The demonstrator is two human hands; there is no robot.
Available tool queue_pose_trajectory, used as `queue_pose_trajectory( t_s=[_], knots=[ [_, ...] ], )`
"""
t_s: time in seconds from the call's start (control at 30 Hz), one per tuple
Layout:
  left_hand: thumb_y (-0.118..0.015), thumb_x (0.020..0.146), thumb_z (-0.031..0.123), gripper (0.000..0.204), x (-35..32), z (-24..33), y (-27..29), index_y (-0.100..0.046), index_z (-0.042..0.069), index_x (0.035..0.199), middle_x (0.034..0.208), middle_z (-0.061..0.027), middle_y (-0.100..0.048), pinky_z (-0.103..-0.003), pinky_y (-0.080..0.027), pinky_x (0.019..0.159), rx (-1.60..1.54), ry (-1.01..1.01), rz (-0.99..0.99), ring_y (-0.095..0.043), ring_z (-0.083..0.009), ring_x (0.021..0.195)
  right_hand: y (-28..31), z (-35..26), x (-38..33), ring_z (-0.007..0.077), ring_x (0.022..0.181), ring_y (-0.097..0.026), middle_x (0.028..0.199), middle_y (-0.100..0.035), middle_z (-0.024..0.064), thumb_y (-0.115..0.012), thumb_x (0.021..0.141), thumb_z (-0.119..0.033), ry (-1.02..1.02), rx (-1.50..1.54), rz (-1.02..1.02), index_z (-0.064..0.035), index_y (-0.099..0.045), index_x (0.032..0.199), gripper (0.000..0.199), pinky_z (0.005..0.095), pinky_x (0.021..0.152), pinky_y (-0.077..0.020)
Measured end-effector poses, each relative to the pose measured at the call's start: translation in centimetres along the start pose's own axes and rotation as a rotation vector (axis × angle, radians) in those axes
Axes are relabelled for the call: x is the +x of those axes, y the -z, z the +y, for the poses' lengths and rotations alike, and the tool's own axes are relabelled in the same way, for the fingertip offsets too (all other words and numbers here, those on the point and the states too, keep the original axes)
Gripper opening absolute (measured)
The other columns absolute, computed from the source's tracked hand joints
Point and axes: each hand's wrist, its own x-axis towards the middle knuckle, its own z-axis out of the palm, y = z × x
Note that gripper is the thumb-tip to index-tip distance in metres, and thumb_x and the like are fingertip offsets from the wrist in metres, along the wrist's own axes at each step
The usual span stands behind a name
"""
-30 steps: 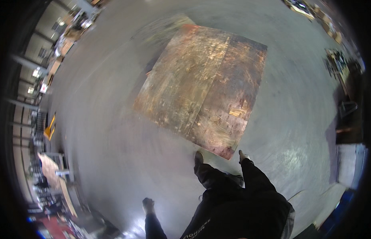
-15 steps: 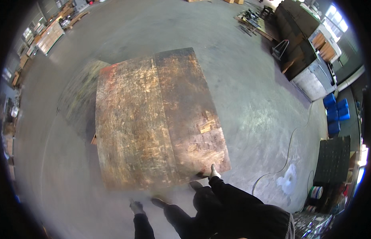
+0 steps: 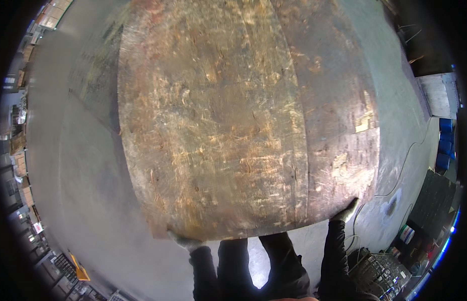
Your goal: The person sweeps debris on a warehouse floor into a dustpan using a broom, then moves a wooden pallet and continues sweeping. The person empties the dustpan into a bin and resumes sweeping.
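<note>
Two legs in black trousers (image 3: 234,268) stand at the lower edge, partly behind the near edge of a large, scuffed brown wooden board (image 3: 228,125); the pale-gloved left hand (image 3: 185,242) grasps that edge near its left corner, its fingers partly hidden by the wood; the pale-gloved right hand (image 3: 346,213) grips the same edge near the right corner, its dark-tipped thumb lying on the upper face; the board extends forward from both hands across the middle of the view, a long seam running down its right part, its far edge cut off; smooth grey floor (image 3: 93,175) shows on either side; to the right, a thin pale cable (image 3: 405,160) curves across the floor; beyond it stand a dark flat panel (image 3: 430,203), blue plastic containers (image 3: 445,143) and a light-grey box-shaped cabinet (image 3: 438,95).
</note>
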Motion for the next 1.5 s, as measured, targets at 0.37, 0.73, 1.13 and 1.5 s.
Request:
queue_pose_trajectory(
  t_s=[0.37, 0.73, 1.13, 1.5],
  knots=[
    [-0.044, 0.095, 0.054, 0.068, 6.6, -3.1, 5.8, -0.035, 0.013, 0.148, 0.152, -0.0113, -0.033, -0.053, -0.029, 0.112, 0.181, -0.108, 0.047, -0.034, -0.0332, 0.137, -1.9, 0.8, 0.7, 0.0307, 0.131, -0.042, 0.148, -0.040, 0.0113, -0.042, 0.096, -0.055, 0.025, 0.110, -0.068, -0.0062, -0.036, 0.146, 0.070, 0.0442, 0.111, -0.0316],
    [-0.051, 0.088, 0.057, 0.073, 5.0, -3.7, -2.3, -0.034, 0.020, 0.149, 0.153, -0.0095, -0.033, -0.058, -0.032, 0.109, -0.247, 0.099, -0.302, -0.035, -0.0362, 0.137, -2.6, 2.5, 2.1, 0.0317, 0.133, -0.040, 0.147, -0.041, 0.0120, -0.047, 0.096, -0.052, 0.095, 0.254, -0.169, -0.0076, -0.037, 0.145, 0.067, 0.0473, 0.111, -0.0329],
    [-0.049, 0.093, 0.054, 0.066, 6.5, -4.5, -0.1, -0.043, 0.012, 0.143, 0.147, -0.0101, -0.042, -0.048, -0.034, 0.109, -0.271, -0.059, -0.218, -0.042, -0.0327, 0.131, -2.8, 3.5, 1.5, 0.0299, 0.130, -0.043, 0.150, -0.037, 0.0170, -0.064, 0.091, -0.040, 0.317, 0.096, 0.043, -0.0035, -0.013, 0.151, 0.087, 0.0445, 0.111, -0.0322],
    [-0.051, 0.087, 0.063, 0.079, 4.8, -5.0, 0.9, -0.038, 0.011, 0.147, 0.152, -0.0109, -0.035, -0.050, -0.023, 0.114, -0.095, -0.143, -0.072, -0.035, -0.0329, 0.136, -1.3, 2.8, 1.4, 0.0319, 0.121, -0.050, 0.142, -0.044, 0.0200, -0.069, 0.086, -0.041, 0.280, -0.036, 0.178, -0.0050, -0.028, 0.148, 0.083, 0.0430, 0.104, -0.0412]
  ],
)
